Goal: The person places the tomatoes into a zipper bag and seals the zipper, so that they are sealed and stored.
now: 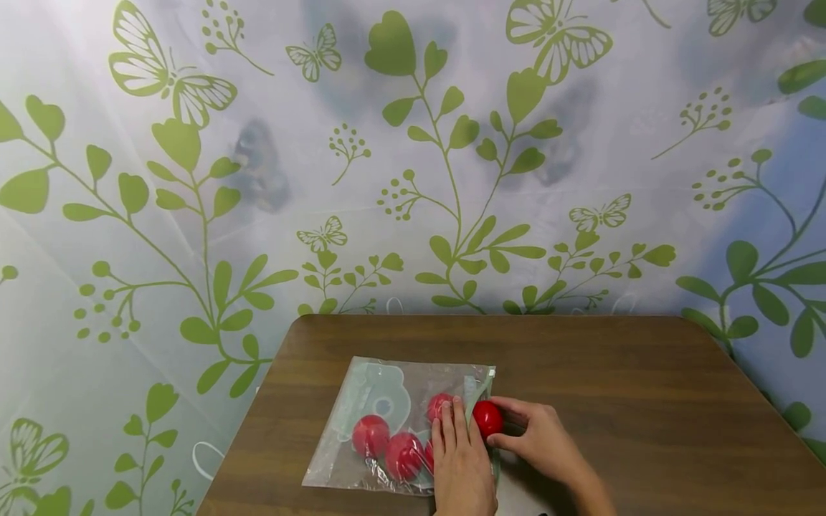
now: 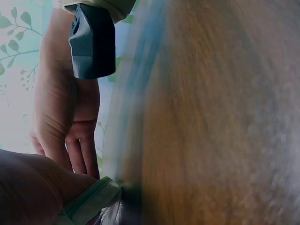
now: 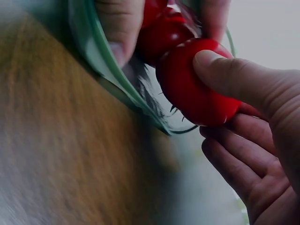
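Note:
A clear zip bag [image 1: 335, 459] with a pale green zip edge lies on the table, several red tomatoes [image 1: 404, 456] showing through the plastic. A flower-shaped pale print [image 1: 374, 398] marks its far left part. My left hand [image 1: 461, 459] holds the bag by its mouth, fingers laid along the top. In the right wrist view, the left thumb [image 3: 123, 28] is at the zip edge [image 3: 105, 65]. At the mouth my right hand [image 1: 542, 437] grips one tomato [image 3: 199, 86] between thumb and fingers; this tomato touches another red one [image 3: 164, 37] deeper in.
The brown wooden table [image 1: 645, 401] extends right of the hands. Behind it hangs a pale curtain [image 1: 413, 179] with green leaves and butterflies. A dark camera [image 2: 93, 44] sits on the right wrist.

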A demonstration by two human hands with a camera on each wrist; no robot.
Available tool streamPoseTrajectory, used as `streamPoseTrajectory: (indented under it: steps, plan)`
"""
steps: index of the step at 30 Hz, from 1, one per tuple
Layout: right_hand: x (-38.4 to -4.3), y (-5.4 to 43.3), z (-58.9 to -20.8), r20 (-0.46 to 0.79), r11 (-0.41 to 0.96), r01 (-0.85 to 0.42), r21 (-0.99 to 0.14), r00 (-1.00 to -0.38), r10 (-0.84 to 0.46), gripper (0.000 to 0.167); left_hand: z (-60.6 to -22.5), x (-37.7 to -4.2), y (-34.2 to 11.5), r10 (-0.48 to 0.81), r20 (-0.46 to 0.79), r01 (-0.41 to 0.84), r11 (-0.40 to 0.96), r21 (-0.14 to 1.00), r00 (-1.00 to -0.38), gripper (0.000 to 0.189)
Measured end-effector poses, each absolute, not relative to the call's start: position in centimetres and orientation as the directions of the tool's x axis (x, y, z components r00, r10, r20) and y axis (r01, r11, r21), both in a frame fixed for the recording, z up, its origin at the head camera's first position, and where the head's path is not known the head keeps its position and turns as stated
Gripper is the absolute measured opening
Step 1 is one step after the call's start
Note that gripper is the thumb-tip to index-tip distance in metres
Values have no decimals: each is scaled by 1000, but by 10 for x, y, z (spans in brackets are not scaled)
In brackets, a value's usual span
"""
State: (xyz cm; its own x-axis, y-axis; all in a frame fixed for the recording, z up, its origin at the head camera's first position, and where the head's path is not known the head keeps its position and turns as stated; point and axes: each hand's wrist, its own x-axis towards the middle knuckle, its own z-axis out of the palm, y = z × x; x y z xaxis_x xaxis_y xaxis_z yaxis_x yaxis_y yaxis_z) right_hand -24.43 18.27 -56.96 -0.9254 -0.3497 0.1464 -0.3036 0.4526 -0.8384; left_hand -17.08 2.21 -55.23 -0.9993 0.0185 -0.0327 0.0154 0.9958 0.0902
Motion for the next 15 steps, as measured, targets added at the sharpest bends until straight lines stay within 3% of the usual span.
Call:
streamPoseTrajectory:
  steps: [11,15]
  plan:
    - [-246,171,-574,140,580,-321,-749,-932,-335,65,-553,-170,20,32,-19,30,995,92,-999,101]
    - [-243,174,-569,152,565,-333,-755,-927,-344,61,-552,-170,21,36,-35,32,994,103,-999,100]
